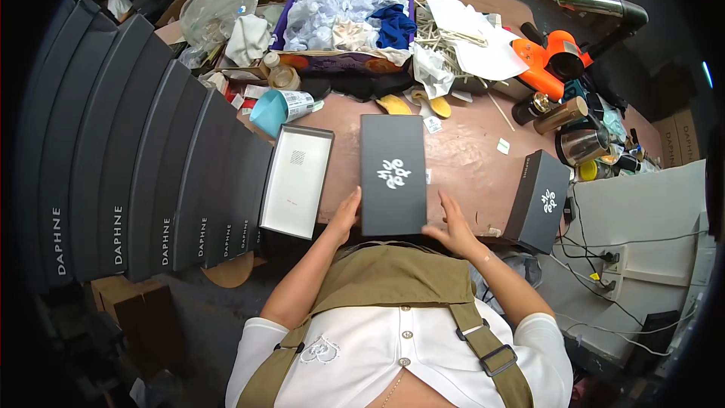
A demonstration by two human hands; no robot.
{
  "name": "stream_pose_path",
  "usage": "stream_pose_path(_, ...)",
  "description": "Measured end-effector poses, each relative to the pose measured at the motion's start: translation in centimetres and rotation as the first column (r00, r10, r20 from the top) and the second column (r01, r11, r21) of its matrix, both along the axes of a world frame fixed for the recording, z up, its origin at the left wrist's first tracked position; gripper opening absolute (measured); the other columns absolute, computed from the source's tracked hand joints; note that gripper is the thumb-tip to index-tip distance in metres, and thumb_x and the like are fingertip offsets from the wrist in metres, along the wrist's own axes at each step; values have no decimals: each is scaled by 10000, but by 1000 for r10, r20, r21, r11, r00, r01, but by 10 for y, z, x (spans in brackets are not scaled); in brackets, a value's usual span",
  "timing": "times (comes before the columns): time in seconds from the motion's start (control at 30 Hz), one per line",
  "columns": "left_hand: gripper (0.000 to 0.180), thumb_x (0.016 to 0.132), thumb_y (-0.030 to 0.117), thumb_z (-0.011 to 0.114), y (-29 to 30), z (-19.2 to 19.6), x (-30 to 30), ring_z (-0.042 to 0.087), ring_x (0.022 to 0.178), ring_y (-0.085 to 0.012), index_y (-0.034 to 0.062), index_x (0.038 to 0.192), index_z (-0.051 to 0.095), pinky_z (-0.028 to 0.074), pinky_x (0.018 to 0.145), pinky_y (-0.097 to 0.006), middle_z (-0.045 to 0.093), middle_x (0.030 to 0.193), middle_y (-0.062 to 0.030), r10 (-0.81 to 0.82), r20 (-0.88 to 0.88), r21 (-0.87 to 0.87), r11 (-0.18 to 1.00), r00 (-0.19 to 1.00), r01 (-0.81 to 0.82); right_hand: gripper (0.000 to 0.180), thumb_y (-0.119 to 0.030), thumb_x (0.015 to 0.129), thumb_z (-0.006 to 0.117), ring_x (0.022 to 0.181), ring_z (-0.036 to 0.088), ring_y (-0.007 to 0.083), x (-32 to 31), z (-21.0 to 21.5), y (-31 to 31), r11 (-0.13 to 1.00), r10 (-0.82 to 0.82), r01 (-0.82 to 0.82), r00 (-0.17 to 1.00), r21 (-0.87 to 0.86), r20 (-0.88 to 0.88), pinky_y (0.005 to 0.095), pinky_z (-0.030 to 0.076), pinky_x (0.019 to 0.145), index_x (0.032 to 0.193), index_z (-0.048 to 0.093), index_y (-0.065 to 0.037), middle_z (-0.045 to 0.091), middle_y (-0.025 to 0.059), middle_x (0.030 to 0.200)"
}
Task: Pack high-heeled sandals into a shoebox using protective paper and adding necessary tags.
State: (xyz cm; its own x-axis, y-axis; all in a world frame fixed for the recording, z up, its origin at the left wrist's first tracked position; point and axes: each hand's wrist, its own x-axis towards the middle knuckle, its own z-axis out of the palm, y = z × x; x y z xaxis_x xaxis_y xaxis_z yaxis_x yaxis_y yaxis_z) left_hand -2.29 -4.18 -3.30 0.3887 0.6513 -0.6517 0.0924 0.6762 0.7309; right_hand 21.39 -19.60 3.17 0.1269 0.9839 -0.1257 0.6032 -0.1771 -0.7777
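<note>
A dark grey shoebox-like carton (393, 208) with a white flower-like print on top lies in front of me on the table. My left hand (347, 214) is at its left edge, fingers stretched out; whether it touches is hard to tell. At the near right corner my right hand (455, 228) has its fingers spread, the thumb tip close to or against the carton. Left of the carton lies an open dark box part with a white inside (298, 185); I cannot tell whether it is a lid or a base. Another dark printed box (540, 204) stands tilted at the table's right edge.
Tall stacked dark boxes (151, 143) line the left side. At the back are a purple-edged bin (343, 63) of crumpled tissue, a blue cup-like roll (269, 112), white paper sheets (476, 38), an orange heat-gun-like tool (551, 57) and a glass pot (583, 143). Cables (585, 238) hang at right.
</note>
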Motion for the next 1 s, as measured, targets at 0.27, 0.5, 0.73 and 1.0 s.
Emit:
stream_pose_path(0.27, 440, 844, 394, 687, 46, 34, 7, 551, 888, -107, 27, 1065, 585, 455, 797, -281, 614, 941, -30, -81, 211, -108, 989, 974, 105, 517, -421, 866, 648, 909, 591, 143, 13, 2, 48, 821, -546, 178, 520, -542, -656, 306, 501, 781, 1116, 565, 24, 609, 83, 1042)
stream_pose_path(0.5, 297, 902, 161, 631, 65, 166, -68, 647, 864, -182, 12, 1084, 450, 542, 780, -280, 633, 977, -111, -72, 487, 306, 948, 870, -93, 381, -291, 907, 602, 932, 606, 266, -78, 34, 58, 975, -45, -42, 924, -218, -380, 350, 483, 824, 1139, 560, 8, 598, 129, 1080)
stream_pose_path(0.73, 485, 829, 70, 632, 52, 60, -84, 550, 1014, -372, 26, 1281, 460, 450, 866, -430, 560, 1129, -214, -94, -722, 605, 394, 685, 692, 370, -119, 805, 651, 947, 584, 370, -39, 1, 65, 984, -167, 174, 968, -25, 188, 391, 488, 812, 1145, 562, -2, 585, 202, 1046)
stream_pose_path(1.0, 533, 741, 41, 623, 54, 38, 61, 400, 1263, -356, 94, 1263, 525, 239, 1058, -592, 477, 1298, -193, -133, -714, 697, -221, 687, 682, 596, -140, 779, 582, 1128, 448, 504, -51, -88, 107, 974, -128, 175, 949, -144, 289, 482, 415, 938, 1290, 362, 72, 408, 364, 1261)
